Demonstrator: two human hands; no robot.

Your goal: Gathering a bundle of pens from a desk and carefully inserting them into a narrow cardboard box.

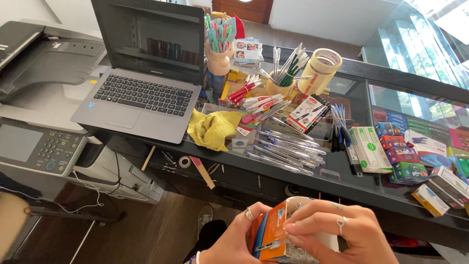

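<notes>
At the bottom centre of the frame, both hands close on an orange and blue box. The left hand cups its left side, fingers wrapped around it; the right hand lies over the top from the right, fingers curled down onto it. The box stands roughly upright between them, equally near both. It hangs below the front edge of the glass-topped desk, which carries loose pens, a yellow cloth and a laptop. A printer stands at far left.
</notes>
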